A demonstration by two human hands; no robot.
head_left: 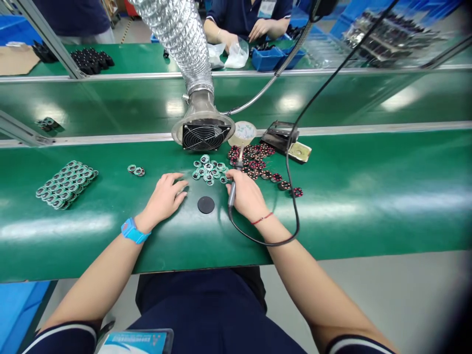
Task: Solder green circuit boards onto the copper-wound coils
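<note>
My right hand [246, 192] is closed around the handle of a soldering iron [232, 194], whose black cord loops over my forearm. Its tip end points up towards a pile of small round parts in red and black [254, 160]. On the bench, my left hand [168, 194] rests with fingers apart, holding nothing. Between my hands lies a flat black disc [205, 205]. Just beyond it sits a loose heap of round green-and-white parts [209, 169], close to the fingertips of both hands.
A fume extractor with a fan grille [206, 136] hangs over the bench [368, 196]. Stacked green parts [66, 184] and a small group [136, 170] lie left. A soldering stand with a sponge tray [300, 152] stands behind right. A co-worker [250, 24] handles plastic bags opposite.
</note>
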